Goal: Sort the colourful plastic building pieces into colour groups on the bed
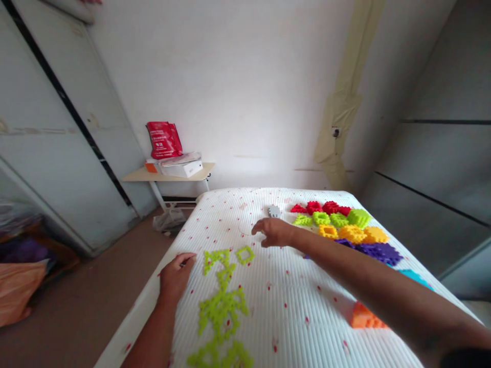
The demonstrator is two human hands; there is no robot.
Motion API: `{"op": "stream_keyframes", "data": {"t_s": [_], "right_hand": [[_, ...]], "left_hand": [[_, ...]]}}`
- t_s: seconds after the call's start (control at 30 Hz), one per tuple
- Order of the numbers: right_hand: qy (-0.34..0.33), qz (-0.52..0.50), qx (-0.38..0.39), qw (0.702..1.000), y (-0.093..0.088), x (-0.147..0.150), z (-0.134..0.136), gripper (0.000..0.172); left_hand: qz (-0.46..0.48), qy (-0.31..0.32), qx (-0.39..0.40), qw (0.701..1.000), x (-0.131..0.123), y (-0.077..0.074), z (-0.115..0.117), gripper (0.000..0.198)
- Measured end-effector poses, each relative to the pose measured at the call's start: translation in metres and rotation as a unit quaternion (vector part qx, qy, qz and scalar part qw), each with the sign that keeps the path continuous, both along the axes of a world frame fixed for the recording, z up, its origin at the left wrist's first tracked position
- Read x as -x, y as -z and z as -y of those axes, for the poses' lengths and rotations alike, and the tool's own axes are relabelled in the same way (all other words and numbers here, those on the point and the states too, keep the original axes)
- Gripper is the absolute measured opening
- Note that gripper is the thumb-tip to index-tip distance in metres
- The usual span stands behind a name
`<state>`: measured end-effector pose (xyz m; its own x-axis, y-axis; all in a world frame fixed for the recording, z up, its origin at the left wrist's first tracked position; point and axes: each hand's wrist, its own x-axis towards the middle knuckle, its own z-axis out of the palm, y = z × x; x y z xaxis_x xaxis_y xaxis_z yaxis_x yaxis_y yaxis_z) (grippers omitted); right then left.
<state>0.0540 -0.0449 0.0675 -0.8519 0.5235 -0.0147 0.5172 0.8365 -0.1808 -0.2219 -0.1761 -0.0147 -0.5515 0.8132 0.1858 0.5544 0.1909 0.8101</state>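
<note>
The person's left hand (176, 276) is resting on the white ribbed mattress (291, 306) of a bed, with its fingers curled inward, and I cannot tell if these fingers are pinching something small. Just to the right of this hand, a long chain of lime-green interlocking plastic pieces (221, 312) is lying flat on the mattress, and its upper end is nearly touching the hand. A single lime-green square piece (244, 254) is lying apart from the chain, between the two hands.

The right hand (272, 232) is hovering above the mattress with its fingers open and a little curved, and it is holding nothing that I can see. Just beyond this hand, a grey piece (273, 211) is lying on the mattress. To the right of the grey piece, more pieces are lying in groups by colour: red pieces (330, 207) are farthest from the hands, then green pieces (358, 218), yellow pieces (352, 234) and purple pieces (379, 254). A teal piece (414, 277) and an orange piece (364, 317) are lying beyond and below the right forearm.

Far beyond the hands, a small desk (169, 174) is standing by the wall, and it is carrying a red bag (164, 140) and a white box (183, 168).
</note>
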Motion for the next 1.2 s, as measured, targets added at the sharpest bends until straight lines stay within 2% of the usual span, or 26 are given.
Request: {"op": "stream_keyframes", "data": {"t_s": [0.13, 0.33, 0.5, 0.63, 0.77, 0.9, 1.07, 1.2], "right_hand": [[-0.057, 0.040, -0.012, 0.997, 0.027, 0.035, 0.013, 0.049], [-0.060, 0.077, -0.037, 0.995, 0.049, 0.052, 0.016, 0.052], [-0.040, 0.095, -0.059, 0.993, 0.048, 0.052, 0.020, 0.053], [-0.039, 0.111, -0.076, 0.990, 0.029, 0.042, 0.021, 0.053], [0.004, 0.070, -0.086, 0.994, -0.003, 0.007, 0.004, 0.050], [0.158, 0.017, -0.087, 0.984, -0.024, -0.061, -0.032, 0.049], [0.319, 0.017, -0.071, 0.945, -0.024, -0.149, -0.068, 0.045], [0.361, 0.042, -0.054, 0.930, -0.014, -0.180, -0.078, 0.046]], "left_hand": [[0.006, 0.001, 0.005, 1.000, 0.002, 0.005, 0.000, 0.032], [-0.003, -0.010, 0.011, 1.000, 0.006, 0.017, -0.001, 0.034], [-0.010, 0.008, 0.007, 1.000, 0.011, 0.016, -0.003, 0.029], [-0.034, -0.006, 0.029, 0.999, 0.017, 0.019, -0.004, 0.029], [-0.043, -0.016, 0.046, 0.998, 0.020, 0.020, -0.007, 0.030], [-0.047, -0.027, 0.069, 0.996, 0.018, 0.015, -0.009, 0.032], [-0.054, -0.028, 0.099, 0.993, 0.021, 0.016, -0.011, 0.034], [-0.046, -0.028, 0.125, 0.991, 0.024, 0.018, -0.012, 0.036]]}}
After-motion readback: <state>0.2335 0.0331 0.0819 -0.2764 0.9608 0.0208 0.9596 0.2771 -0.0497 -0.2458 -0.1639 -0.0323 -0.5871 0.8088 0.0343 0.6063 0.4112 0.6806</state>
